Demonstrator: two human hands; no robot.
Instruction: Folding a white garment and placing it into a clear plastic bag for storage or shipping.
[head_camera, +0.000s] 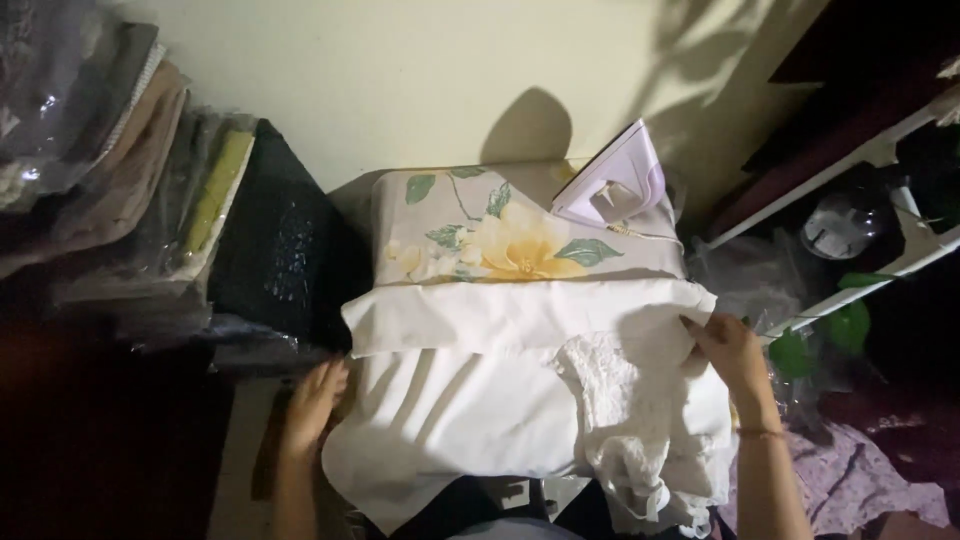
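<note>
Two hands work a white cloth (480, 400) spread over the bench (400, 215). Left hand (312, 402) lies flat at the cloth's left edge, fingers loose, its grip holding nothing I can tell. Between the hands, a lace piece (625, 420) rests on the cloth. Right hand (728, 355) pinches the cloth's right edge; beyond its grip, an iron (615, 185) stands upright.

Matt white cloth (470, 400) with a rough lace piece (620, 420); floral cotton cover (480, 240); glossy plastic iron (612, 180).
</note>
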